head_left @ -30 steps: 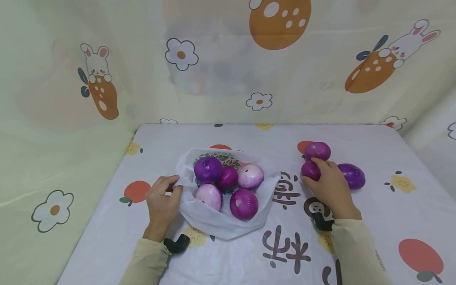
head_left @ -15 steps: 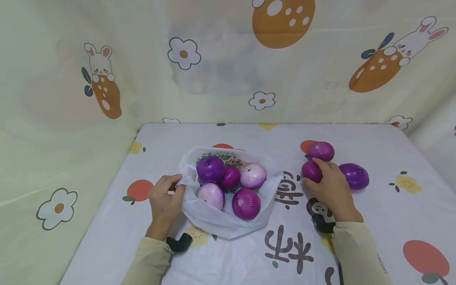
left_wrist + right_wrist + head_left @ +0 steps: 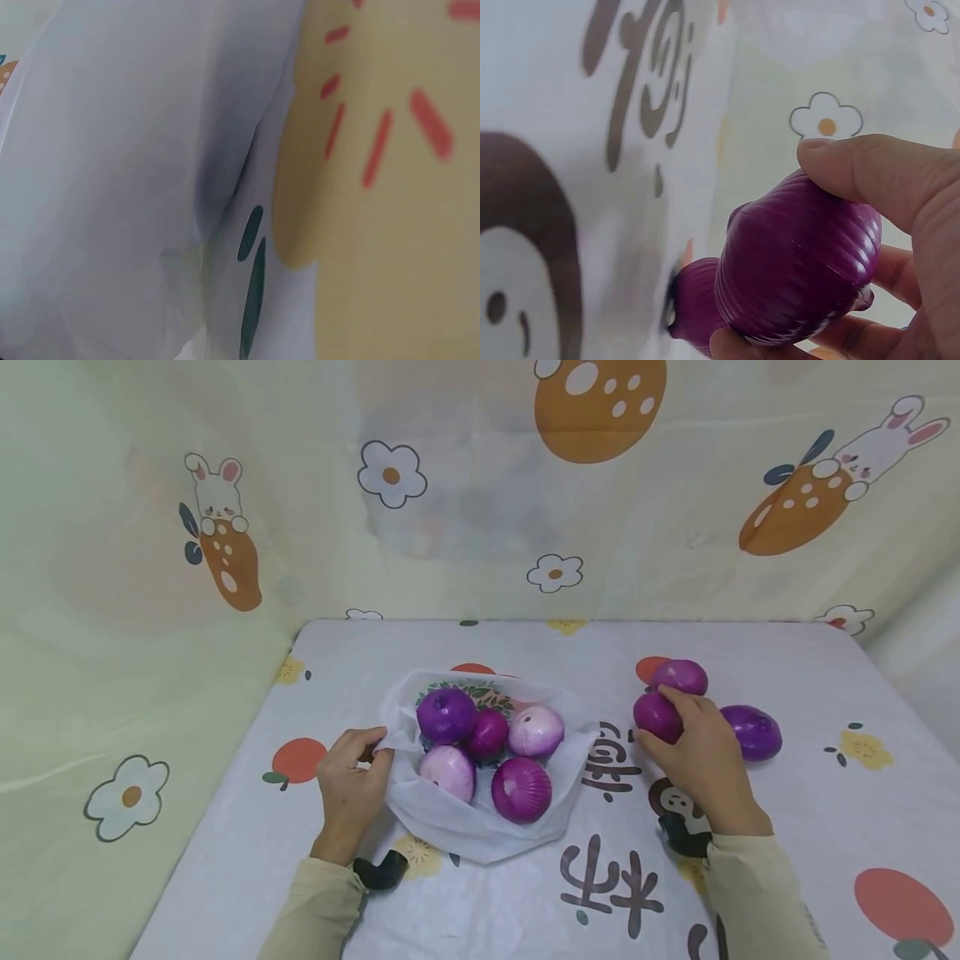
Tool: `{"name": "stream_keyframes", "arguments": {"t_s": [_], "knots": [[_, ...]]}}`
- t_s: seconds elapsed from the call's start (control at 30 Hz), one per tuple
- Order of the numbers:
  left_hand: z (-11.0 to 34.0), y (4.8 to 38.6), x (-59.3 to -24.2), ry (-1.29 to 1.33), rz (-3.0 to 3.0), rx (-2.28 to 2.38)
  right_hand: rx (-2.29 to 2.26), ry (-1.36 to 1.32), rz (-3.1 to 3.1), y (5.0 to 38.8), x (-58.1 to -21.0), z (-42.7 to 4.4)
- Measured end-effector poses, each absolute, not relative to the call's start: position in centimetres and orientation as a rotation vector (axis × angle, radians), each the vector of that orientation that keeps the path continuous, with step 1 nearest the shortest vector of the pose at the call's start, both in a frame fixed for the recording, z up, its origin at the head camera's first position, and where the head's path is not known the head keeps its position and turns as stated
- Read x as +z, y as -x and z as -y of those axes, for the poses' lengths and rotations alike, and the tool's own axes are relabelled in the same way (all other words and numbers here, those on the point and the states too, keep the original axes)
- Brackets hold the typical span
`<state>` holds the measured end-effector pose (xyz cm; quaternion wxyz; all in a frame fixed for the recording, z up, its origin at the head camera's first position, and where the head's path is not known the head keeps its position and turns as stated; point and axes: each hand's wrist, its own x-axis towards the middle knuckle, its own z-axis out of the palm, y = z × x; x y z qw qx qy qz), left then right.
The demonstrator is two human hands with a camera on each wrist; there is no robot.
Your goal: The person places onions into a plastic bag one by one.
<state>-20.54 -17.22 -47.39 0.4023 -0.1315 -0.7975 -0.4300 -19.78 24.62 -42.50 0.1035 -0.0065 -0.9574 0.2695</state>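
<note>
A white cloth bag (image 3: 487, 847) lies open with several purple onions inside, among them a ribbed onion (image 3: 521, 790) and a dark one (image 3: 446, 716). My left hand (image 3: 352, 785) pinches the bag's left rim between thumb and fingers. On the right, my right hand (image 3: 701, 756) grips a small purple onion (image 3: 657, 717) by its sides. The right wrist view has this onion (image 3: 799, 255) between the thumb and fingers of the right hand (image 3: 900, 202). In the left wrist view the bag's side (image 3: 112, 180) fills the left; the hand is not visible.
Behind the gripped onion lies another purple onion (image 3: 681, 677), and a dark purple one (image 3: 752, 732) lies just right of my right hand. The table (image 3: 810, 810) has a printed white cover; its back edge meets a patterned curtain (image 3: 465, 527).
The onion in my right hand looks slightly raised and larger than before. My left hand keeps its pinch on the bag. The whole head view has shifted a little.
</note>
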Motion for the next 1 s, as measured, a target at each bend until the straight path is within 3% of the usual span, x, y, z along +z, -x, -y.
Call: {"name": "stream_keyframes", "arguments": {"t_s": [1.0], "knots": [[17.1, 20.6, -47.3, 0.330, 2.018, -1.078, 0.771, -0.096, 2.695, 19.6, -39.7, -22.7]]}}
